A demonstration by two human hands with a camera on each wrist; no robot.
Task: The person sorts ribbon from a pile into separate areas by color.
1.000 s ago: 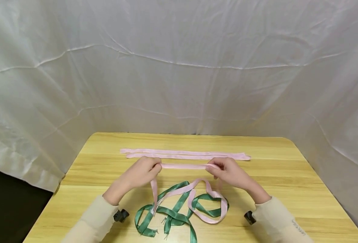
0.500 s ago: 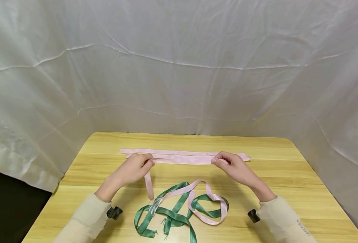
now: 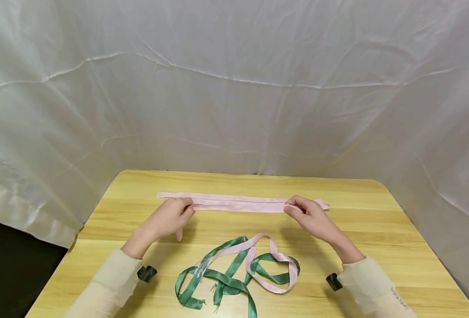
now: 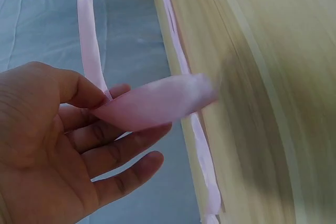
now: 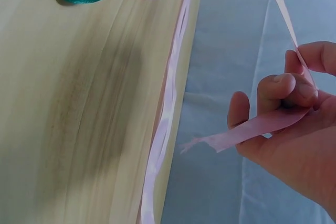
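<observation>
Carried farther back since a second ago: pink ribbon point(image 3: 240, 206), stretched left to right just above two laid strips point(image 3: 218, 196). Pinched at each end by left hand point(image 3: 170, 217) and right hand point(image 3: 310, 215). Tangled ribbons point(image 3: 238, 274) nearer, on table point(image 3: 377, 229).

Both arms reach forward from the near edge, forearms angled inward, cream sleeves down to the wrists. A small black camera mount sits under each wrist. Left hand point(image 3: 170, 217): palm turned right, thumb on top, thumb and index pinched together. In the left wrist view the other fingers point(image 4: 123, 153) are loosely curled below the pinch, slightly spread. Right hand point(image 3: 309, 215): mirrors it, palm turned left, thumb and index pinched at the tip. The right wrist view shows index and middle fingers point(image 5: 273, 95) bent down against the thumb, the next finger half-curled beside them. Hands are well apart, roughly level, knuckles facing away from the body.
</observation>
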